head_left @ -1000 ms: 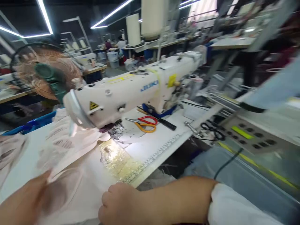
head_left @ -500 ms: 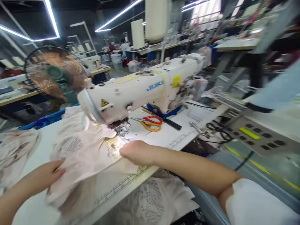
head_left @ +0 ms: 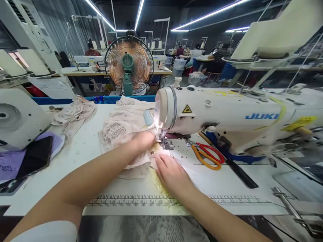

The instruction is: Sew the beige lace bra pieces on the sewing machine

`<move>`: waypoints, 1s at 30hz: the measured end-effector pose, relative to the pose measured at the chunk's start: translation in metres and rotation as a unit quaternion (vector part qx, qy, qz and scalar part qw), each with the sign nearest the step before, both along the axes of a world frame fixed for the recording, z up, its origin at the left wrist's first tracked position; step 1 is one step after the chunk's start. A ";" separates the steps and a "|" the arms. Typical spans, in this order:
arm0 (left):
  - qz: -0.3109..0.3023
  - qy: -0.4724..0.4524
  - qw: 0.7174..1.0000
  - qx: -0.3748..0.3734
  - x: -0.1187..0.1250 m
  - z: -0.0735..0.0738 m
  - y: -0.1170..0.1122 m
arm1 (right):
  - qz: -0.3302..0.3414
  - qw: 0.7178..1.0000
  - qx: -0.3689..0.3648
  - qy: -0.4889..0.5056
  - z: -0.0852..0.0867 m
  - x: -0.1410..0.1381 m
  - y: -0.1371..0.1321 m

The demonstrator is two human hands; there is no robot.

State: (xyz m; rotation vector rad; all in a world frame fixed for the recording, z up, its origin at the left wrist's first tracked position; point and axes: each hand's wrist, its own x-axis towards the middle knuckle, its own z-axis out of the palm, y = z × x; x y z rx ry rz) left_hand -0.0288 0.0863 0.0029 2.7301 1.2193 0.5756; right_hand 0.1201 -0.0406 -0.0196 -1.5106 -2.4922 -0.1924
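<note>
A pale pink lace garment (head_left: pixel 114 131) lies bunched on the table, left of and under the head of a white sewing machine (head_left: pixel 186 107). My left hand (head_left: pixel 143 140) is closed on its cloth close to the lit needle area; the fingertips are partly hidden. Just in front of the presser foot (head_left: pixel 166 144), my right hand (head_left: pixel 174 174) lies on the edge of the cloth with its fingers stretched out. Shiny yellowish film (head_left: pixel 157 181) shows on the table beside that hand.
Orange-and-red-handled snips (head_left: pixel 207 156) and a black-handled tool (head_left: pixel 242 173) lie right of the needle. At left are a dark phone (head_left: pixel 35 156), another machine (head_left: pixel 20 117) and more pale cloth (head_left: pixel 75 114). A fan (head_left: pixel 128 65) stands behind the table; a printed ruler (head_left: pixel 121 200) runs along its front.
The view has swung left and squared up to the machine. My left hand has moved from the garment's near-left edge to beside the needle. My right hand now lies flatter on the cloth.
</note>
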 end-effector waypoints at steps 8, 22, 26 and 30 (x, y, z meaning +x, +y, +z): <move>0.135 0.016 0.968 -0.212 -0.025 0.045 0.028 | 0.089 0.996 -0.022 0.010 0.003 0.004 0.007; 0.167 -0.077 0.958 -0.220 -0.127 0.067 -0.103 | 0.056 0.997 -0.058 -0.004 0.020 -0.007 0.022; 0.180 -0.163 0.949 -0.203 -0.125 0.080 -0.098 | 0.033 0.997 -0.059 -0.027 0.027 -0.009 0.021; 0.243 -0.127 0.952 -0.135 -0.119 0.083 -0.098 | 0.009 0.997 -0.068 -0.032 0.033 -0.007 0.020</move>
